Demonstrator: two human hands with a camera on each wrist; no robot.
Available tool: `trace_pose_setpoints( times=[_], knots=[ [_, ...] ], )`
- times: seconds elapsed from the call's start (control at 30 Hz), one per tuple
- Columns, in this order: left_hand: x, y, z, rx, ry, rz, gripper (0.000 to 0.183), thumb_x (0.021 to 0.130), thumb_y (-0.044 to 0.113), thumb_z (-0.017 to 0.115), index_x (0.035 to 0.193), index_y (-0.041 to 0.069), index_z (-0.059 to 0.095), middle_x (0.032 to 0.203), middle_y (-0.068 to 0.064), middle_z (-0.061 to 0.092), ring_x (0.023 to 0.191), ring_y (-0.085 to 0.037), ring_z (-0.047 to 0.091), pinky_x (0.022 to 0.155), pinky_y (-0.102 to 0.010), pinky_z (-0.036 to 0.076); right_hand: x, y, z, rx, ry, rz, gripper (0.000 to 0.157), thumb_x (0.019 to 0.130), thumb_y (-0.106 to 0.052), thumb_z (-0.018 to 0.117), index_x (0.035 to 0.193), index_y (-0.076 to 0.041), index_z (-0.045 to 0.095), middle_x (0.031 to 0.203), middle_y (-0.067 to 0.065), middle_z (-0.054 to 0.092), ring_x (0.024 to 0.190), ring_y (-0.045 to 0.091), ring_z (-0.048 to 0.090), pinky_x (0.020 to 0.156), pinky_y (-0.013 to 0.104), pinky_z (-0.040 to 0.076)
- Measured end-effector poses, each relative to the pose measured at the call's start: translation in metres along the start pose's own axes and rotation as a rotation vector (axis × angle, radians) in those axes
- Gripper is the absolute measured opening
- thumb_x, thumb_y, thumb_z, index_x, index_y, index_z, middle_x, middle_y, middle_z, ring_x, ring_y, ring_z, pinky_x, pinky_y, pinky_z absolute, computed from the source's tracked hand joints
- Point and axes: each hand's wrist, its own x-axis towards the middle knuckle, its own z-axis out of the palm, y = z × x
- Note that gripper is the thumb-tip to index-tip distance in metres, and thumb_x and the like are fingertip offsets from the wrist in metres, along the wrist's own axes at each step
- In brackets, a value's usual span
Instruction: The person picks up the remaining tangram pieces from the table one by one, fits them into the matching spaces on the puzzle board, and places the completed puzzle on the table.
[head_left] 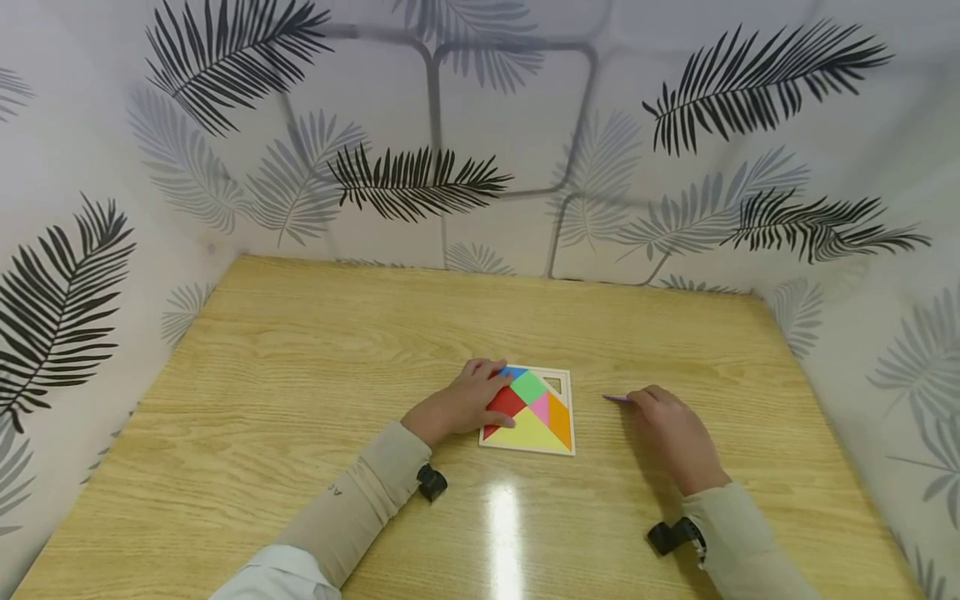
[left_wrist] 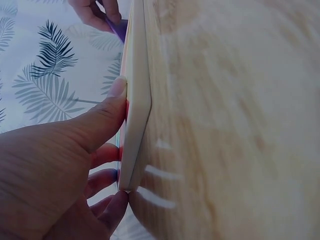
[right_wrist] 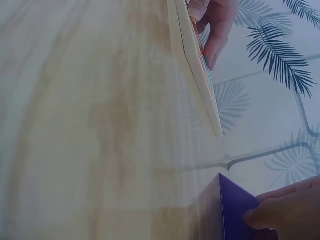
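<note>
A square tangram board (head_left: 525, 451) with a pale frame lies on the table, filled with colored pieces: yellow (head_left: 528, 430), orange (head_left: 558, 423), pink (head_left: 540, 408), green (head_left: 528, 387), red and blue. At its upper right corner, a recess shows bare backing and a cutout. My left hand (head_left: 459, 402) rests on the board's left side, thumb and fingers spread over the pieces and touching the frame. Right of the board, my right hand (head_left: 675, 429) pinches a flat purple tangram piece (right_wrist: 234, 210), held edge-on just above the table. Fingers hide part of that piece.
The wood-grain table (head_left: 300, 350) extends around the board on all sides. Behind and beside it hang pale leaf-patterned sheets (head_left: 495, 117). A black wrist device (head_left: 431, 482) sits on the left sleeve, another (head_left: 667, 537) on the right.
</note>
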Motion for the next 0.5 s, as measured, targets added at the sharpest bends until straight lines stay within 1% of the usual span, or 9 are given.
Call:
trace_pose_setpoints(
  times=[0.13,0.2,0.37,0.5],
  knots=[
    [-0.0002,-0.0008,0.0018,-0.012,0.003,0.009,0.075,0.087,0.048,0.057,0.146,0.008,0.031,0.152,-0.011,0.017,0.134,-0.03,0.014,0.106,-0.039,0.026,0.0006,0.0032,0.0018,0.072,0.041,0.028,0.021,0.076,0.008,0.07,0.096,0.0,0.066,0.089,0.01,0.061,0.078,0.026,0.061,0.066,0.04,0.051],
    [0.0,-0.0013,0.0025,-0.02,0.008,0.012,0.075,0.087,0.048,0.057,0.146,0.008,0.031,0.152,-0.011,0.017,0.134,-0.03,0.015,0.106,-0.039,0.026,0.0022,0.004,0.0018,0.114,0.046,0.057,0.022,0.078,0.006,0.07,0.099,0.0,0.066,0.089,0.011,0.062,0.078,0.025,0.061,0.066,0.04,0.051],
    [0.0003,-0.0013,0.0025,-0.019,0.013,0.014,0.075,0.087,0.047,0.057,0.145,0.007,0.032,0.152,-0.011,0.017,0.134,-0.03,0.015,0.106,-0.039,0.026,0.0065,0.0018,-0.0008,0.257,0.011,0.171,0.019,0.085,0.0,0.066,0.103,-0.001,0.064,0.092,0.011,0.065,0.083,0.025,0.063,0.067,0.04,0.052],
    [0.0004,-0.0016,0.0019,-0.008,0.009,0.01,0.075,0.087,0.048,0.057,0.146,0.008,0.031,0.152,-0.01,0.017,0.134,-0.029,0.014,0.106,-0.039,0.026,0.0097,-0.0036,-0.0023,0.326,-0.02,0.208,0.016,0.087,-0.002,0.064,0.103,-0.001,0.065,0.094,0.011,0.065,0.086,0.025,0.063,0.069,0.038,0.053]
  ],
)
